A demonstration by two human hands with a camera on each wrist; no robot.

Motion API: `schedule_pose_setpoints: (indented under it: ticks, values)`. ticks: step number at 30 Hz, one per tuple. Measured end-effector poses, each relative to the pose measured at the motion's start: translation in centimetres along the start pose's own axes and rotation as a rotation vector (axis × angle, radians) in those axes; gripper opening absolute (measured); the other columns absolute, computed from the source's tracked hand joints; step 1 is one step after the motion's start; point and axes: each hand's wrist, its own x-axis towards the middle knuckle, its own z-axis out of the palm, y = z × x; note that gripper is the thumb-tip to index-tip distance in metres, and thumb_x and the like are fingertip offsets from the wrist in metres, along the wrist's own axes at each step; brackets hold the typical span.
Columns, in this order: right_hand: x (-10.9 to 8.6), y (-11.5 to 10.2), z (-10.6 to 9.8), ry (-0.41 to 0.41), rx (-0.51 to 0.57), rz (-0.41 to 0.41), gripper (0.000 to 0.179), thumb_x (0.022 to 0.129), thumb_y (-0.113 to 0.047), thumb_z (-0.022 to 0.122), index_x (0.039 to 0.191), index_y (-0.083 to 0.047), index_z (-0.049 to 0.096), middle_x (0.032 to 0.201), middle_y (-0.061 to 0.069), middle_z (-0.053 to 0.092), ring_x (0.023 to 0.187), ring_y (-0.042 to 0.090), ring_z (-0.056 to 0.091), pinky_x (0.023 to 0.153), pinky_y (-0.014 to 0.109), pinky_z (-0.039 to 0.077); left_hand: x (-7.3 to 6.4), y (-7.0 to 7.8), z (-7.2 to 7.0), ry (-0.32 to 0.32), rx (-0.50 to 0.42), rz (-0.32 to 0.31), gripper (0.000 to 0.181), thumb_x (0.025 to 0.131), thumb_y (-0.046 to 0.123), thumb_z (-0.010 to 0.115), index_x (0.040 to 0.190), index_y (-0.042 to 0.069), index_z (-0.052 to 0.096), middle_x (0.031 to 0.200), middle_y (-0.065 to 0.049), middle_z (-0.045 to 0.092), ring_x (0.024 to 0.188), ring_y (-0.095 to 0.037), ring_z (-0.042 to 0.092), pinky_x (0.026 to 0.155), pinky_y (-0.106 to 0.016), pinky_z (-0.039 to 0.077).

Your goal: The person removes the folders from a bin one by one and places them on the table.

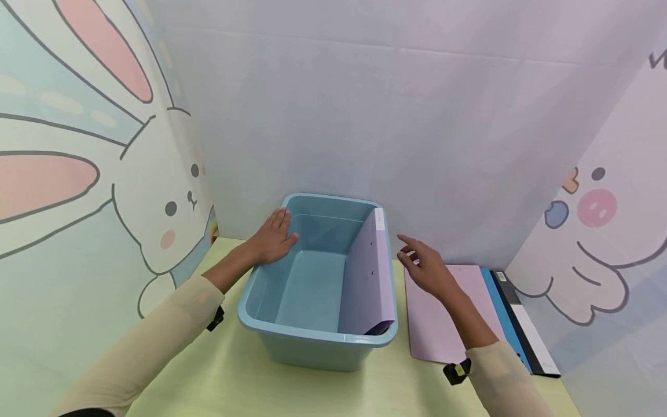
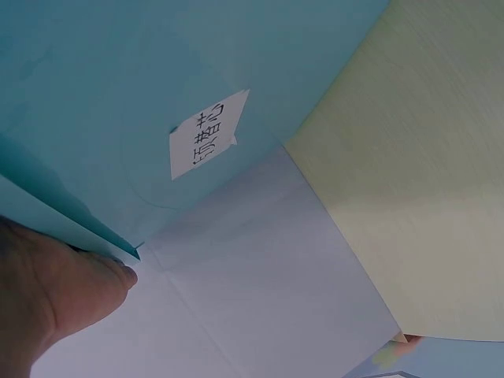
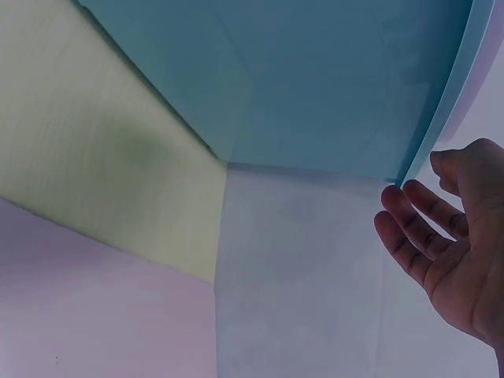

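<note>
A light blue plastic basin [image 1: 318, 333] stands on the table in the head view. Inside it, a lavender binder [image 1: 359, 278] stands upright along the right wall, its spine up near the rim. My left hand [image 1: 272, 238] rests on the basin's left rim with its fingers stretched out; part of that hand [image 2: 67, 291] also shows beside the rim in the left wrist view. Just outside the right rim, my right hand [image 1: 424, 266] hangs in the air, fingers loosely bent and holding nothing. The right wrist view shows its fingers [image 3: 413, 236] close to the basin's edge.
To the right of the basin lie a lavender binder [image 1: 429, 330], a blue one [image 1: 502, 315] and a black-and-white one [image 1: 534, 341] on the pale yellow table [image 1: 208, 370]. A label [image 2: 209, 134] is on the basin's outer wall. Fabric walls [image 1: 333, 116] enclose the table's back and sides.
</note>
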Motion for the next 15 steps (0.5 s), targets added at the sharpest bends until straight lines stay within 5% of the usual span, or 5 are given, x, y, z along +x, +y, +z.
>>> schedule_pose_setpoints:
  ticks: [15]
  values:
    - [1.5, -3.5, -0.4, 0.016, 0.088, 0.026, 0.054, 0.120, -0.026, 0.058, 0.171, -0.011, 0.049, 0.131, 0.022, 0.075, 0.102, 0.031, 0.073, 0.080, 0.036, 0.061, -0.2, 0.1, 0.0, 0.016, -0.012, 0.001, 0.077, 0.122, 0.031, 0.034, 0.171, -0.021, 0.007, 0.184, -0.039, 0.003, 0.175, -0.055, 0.001, 0.144, -0.065, 0.005]
